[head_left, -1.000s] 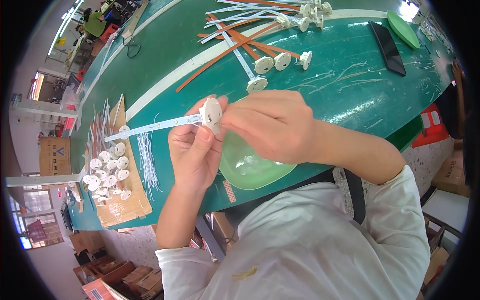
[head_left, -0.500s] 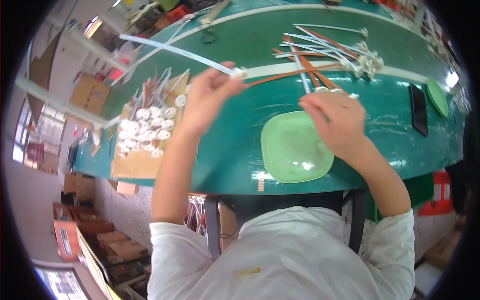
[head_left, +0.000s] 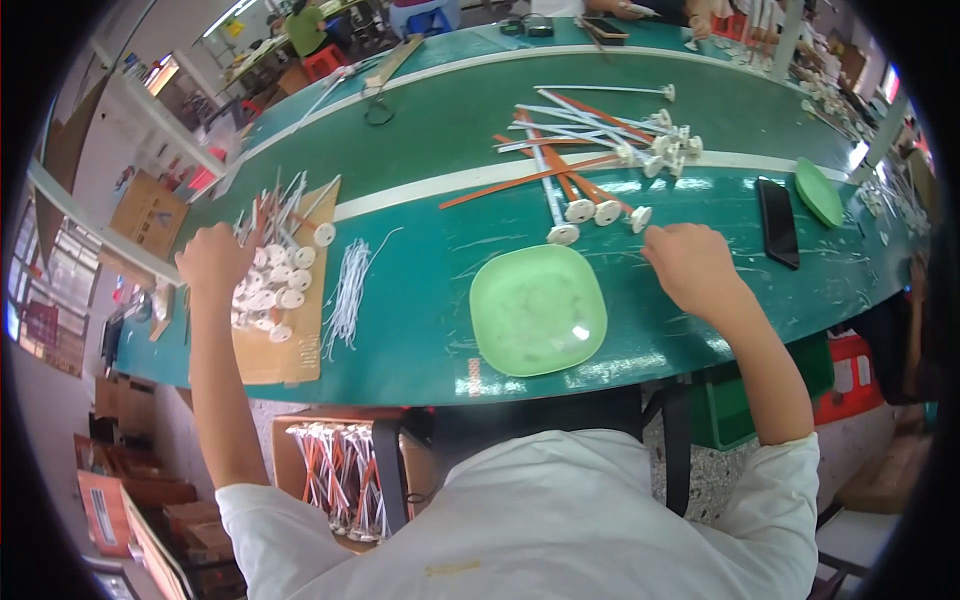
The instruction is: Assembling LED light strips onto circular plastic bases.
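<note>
My left hand (head_left: 215, 258) is curled at the left edge of a pile of white round discs with strips (head_left: 270, 280), which lies on a cardboard sheet (head_left: 325, 215). Its fingers are partly hidden, and I cannot see what they hold. On the right, my right hand (head_left: 692, 262) hovers with fingers bent together, just beside the white disc end (head_left: 640, 218) of an orange strip; nothing shows sticking out of it. Several orange and white strips with discs (head_left: 570, 170) lie crossed ahead. Between my hands sits a light green square dish (head_left: 538, 312).
A bundle of thin white strings (head_left: 348, 295) lies beside the cardboard. At right are a black phone (head_left: 777, 222) and a smaller green dish (head_left: 819, 193). Below the table edge, a box (head_left: 285, 440) holds many strips. Other people sit at the far side.
My left hand has swung left and down to the pile; the white strip it held is no longer seen in it. My right hand has moved away from the green dish. The view has shifted.
</note>
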`<move>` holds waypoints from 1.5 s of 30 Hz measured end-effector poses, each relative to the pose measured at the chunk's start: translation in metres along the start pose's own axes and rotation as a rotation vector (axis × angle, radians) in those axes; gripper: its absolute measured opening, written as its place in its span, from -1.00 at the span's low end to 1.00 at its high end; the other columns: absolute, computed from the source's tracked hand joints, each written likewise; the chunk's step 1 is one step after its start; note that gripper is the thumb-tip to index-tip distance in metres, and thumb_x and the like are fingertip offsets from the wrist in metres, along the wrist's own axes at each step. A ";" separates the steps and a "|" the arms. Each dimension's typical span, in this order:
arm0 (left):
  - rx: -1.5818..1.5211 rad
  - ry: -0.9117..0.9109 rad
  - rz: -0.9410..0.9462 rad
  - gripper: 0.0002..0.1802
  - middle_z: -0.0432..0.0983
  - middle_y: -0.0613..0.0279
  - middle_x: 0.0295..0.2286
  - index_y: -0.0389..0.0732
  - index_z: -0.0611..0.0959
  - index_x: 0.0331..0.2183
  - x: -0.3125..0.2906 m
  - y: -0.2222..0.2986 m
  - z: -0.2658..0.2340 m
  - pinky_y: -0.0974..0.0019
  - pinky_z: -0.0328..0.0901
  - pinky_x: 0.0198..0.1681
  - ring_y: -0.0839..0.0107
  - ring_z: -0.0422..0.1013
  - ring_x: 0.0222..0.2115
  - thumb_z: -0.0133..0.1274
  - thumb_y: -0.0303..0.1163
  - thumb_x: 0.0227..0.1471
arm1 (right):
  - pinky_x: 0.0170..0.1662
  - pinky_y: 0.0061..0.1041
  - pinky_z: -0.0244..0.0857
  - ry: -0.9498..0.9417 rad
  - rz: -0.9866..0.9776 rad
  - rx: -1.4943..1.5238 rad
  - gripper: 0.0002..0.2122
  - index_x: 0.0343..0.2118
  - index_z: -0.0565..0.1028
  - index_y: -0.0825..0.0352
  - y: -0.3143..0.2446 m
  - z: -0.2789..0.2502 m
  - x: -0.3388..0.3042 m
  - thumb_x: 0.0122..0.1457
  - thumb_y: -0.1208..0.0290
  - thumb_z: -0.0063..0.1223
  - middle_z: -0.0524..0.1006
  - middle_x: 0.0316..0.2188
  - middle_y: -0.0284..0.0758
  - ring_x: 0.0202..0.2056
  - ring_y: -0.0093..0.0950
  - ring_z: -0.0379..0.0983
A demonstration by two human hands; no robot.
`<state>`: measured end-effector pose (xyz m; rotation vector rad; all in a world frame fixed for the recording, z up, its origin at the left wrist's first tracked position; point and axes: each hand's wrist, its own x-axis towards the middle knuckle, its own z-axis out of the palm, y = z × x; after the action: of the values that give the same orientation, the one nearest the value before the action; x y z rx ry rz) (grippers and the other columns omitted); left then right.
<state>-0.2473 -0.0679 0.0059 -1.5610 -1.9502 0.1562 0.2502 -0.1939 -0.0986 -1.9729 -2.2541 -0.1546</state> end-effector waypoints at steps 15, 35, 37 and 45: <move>-1.626 0.701 0.872 -0.86 0.44 0.20 -0.69 -0.33 0.54 -0.60 -0.084 0.220 -0.017 0.38 0.14 -0.60 0.41 0.31 -0.70 0.18 -0.64 -0.11 | -0.16 -0.29 0.48 0.166 -0.100 -0.177 -0.91 -0.45 0.64 0.27 0.024 0.054 0.156 0.00 0.47 0.13 0.57 -0.33 -0.30 -0.15 -0.29 0.48; -2.297 -0.759 1.094 -0.57 0.55 -0.03 -0.09 -0.43 0.52 0.03 -0.111 0.207 -0.024 0.23 0.36 0.05 0.30 0.49 -0.07 0.11 -0.60 0.09 | -0.39 -0.69 0.33 -0.023 -0.053 1.558 -0.85 -0.31 0.56 0.46 -0.084 -0.025 0.067 0.09 0.54 0.26 0.60 -0.50 -0.39 -0.46 -0.70 0.48; -2.286 -0.762 1.124 -0.59 0.55 -0.02 -0.10 -0.44 0.53 0.02 -0.113 0.207 -0.022 0.24 0.36 0.06 0.30 0.49 -0.07 0.10 -0.60 0.10 | -0.39 -0.68 0.34 -0.005 -0.043 1.570 -0.85 -0.29 0.56 0.47 -0.085 -0.014 0.068 0.10 0.54 0.26 0.60 -0.50 -0.38 -0.46 -0.70 0.49; -2.414 -0.864 0.722 -0.60 0.52 -0.06 -0.07 -0.46 0.48 0.05 -0.116 0.214 -0.017 0.14 0.41 0.05 0.19 0.49 -0.05 0.00 -0.54 0.19 | -0.44 -0.56 0.43 0.864 -0.547 0.721 -0.71 -0.36 0.58 0.38 -0.078 -0.001 0.061 -0.24 0.58 0.37 0.60 -0.42 -0.25 -0.51 -0.41 0.54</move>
<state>-0.0471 -0.1162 -0.1245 -3.8628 -1.1099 -2.3983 0.1647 -0.1452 -0.0856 -0.6932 -1.7946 -0.1690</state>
